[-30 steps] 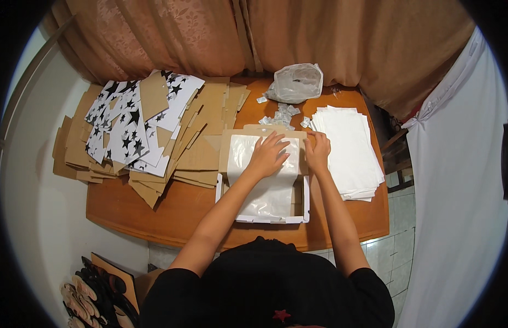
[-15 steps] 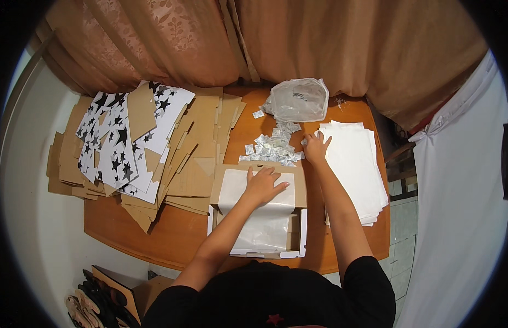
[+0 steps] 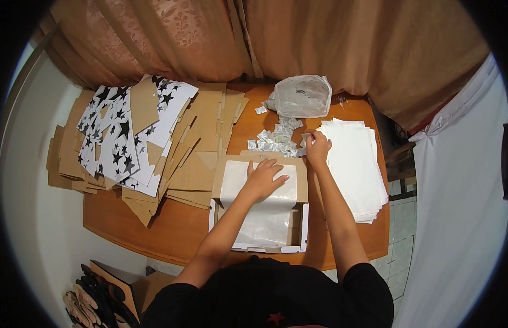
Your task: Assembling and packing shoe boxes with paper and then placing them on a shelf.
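Note:
An open cardboard box (image 3: 302,227) with white outer sides lies in front of me, its brown lid folded back. A sheet of white paper (image 3: 259,221) lines it and runs up over the lid. My left hand (image 3: 263,179) rests on that paper over the lid, fingers spread. Beyond the box, small silvery-white sachets (image 3: 276,141) lie in a loose heap. At the heap's right edge my right hand (image 3: 318,147) pinches a small sachet (image 3: 305,139) between thumb and fingers, close to the paper stack.
A stack of white paper sheets (image 3: 355,169) lies on the right of the wooden table (image 3: 139,232). Flattened cardboard boxes (image 3: 202,126), some printed with black stars, pile up at the left. A clear plastic bag (image 3: 303,97) stands at the back before brown curtains (image 3: 308,38).
My right hand has closed its fingers on a sachet at the heap's edge and lifted it slightly. The left hand stays on the paper. The whole view has shifted a little.

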Demonstrator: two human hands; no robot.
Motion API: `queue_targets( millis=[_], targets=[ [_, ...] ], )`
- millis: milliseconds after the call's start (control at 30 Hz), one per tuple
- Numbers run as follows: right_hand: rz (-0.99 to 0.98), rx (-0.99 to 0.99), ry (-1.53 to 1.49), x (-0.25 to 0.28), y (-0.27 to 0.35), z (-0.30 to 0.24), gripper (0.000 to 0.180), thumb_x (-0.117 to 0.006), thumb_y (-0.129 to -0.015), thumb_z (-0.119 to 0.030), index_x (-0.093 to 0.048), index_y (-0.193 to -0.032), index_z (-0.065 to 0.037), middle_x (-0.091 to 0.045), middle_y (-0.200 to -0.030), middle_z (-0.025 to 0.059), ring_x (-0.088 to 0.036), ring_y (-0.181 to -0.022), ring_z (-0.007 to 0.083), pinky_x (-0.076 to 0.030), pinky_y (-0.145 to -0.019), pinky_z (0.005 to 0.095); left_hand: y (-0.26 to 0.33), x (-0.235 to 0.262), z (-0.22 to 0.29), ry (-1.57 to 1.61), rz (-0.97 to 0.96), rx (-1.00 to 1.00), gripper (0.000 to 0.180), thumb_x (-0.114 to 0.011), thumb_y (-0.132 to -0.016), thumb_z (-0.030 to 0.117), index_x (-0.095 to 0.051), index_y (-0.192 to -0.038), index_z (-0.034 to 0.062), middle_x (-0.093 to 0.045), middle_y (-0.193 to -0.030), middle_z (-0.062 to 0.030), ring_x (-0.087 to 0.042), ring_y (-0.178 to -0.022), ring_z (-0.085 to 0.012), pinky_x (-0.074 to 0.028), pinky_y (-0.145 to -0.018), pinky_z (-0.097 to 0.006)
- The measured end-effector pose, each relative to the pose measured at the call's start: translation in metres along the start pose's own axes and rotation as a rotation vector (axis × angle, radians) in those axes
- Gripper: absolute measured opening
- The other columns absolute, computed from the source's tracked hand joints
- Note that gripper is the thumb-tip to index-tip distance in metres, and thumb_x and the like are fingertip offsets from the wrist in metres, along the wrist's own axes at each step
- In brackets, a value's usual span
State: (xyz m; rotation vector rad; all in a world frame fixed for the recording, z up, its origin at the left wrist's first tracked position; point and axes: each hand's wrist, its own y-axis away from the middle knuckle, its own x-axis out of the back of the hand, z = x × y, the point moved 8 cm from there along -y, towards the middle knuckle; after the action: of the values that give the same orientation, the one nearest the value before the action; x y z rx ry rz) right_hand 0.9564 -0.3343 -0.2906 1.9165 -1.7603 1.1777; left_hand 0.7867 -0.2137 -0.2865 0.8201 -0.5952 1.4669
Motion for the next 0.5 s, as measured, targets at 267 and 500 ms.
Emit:
queue_targets(
  millis=[267,500],
  targets=[
    [-0.223,-0.013,-0.59,0.045,0.089,-0.068,0.018,-0.059,-0.079,-0.009,-0.062,-0.095,-0.002,-0.061,-0.075,0.0064,-0.054,-0.066,0.0126,-0.043,-0.061,0.0256,0.026,0.033,-0.02,0.062,0.193,0.038,0.04,-0.057,-0.082,0.037,-0.057,-0.115,0.0142,-0.044,-0.131,-0.0108,-0.03,-0.129,-0.0306,-0.014,-0.102,-0.06],
    [-0.656,0.005,-0.444,0.02,0.181,-0.098,0.018,-0.06,-0.077,-0.009,-0.063,-0.093,-0.003,-0.062,-0.081,0.0113,-0.059,-0.072,0.0183,-0.047,-0.067,0.0294,0.079,0.072,-0.076,0.072,0.522,0.125,0.038,-0.063,-0.077,0.029,-0.059,-0.11,0.0113,-0.048,-0.121,-0.0138,-0.041,-0.114,-0.0331,-0.034,-0.094,-0.047]
  ],
)
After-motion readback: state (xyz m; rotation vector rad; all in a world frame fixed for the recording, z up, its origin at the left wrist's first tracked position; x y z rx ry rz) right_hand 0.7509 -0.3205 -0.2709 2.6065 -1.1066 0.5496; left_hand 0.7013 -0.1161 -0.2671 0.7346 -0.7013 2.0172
